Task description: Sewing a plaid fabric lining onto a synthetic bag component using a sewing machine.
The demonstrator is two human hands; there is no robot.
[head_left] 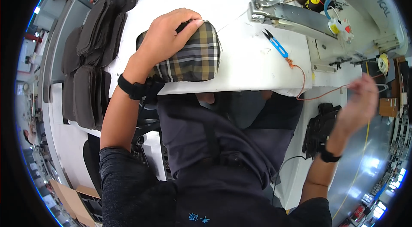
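We are pressing our left hand (pixel 165 40) flat over one plaid pouch (pixel 193 55), fingers curled on its top edge, so it is staying steady on the white table (pixel 240 68). Our right hand (pixel 362 98) is lifting off to the side, blurred, so we cannot tell its grip; an orange thread (pixel 319 95) is running toward it. One blue thread snip (pixel 275 44) is lying beside one sewing machine (pixel 343 16). Dark pieces (pixel 92 55) are piling at left, too overlapped for counting.

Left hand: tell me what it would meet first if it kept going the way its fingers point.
The left hand lies on the plaid pouch, fingers pointing right; beyond, likely the blue thread snips, though depth is unclear.
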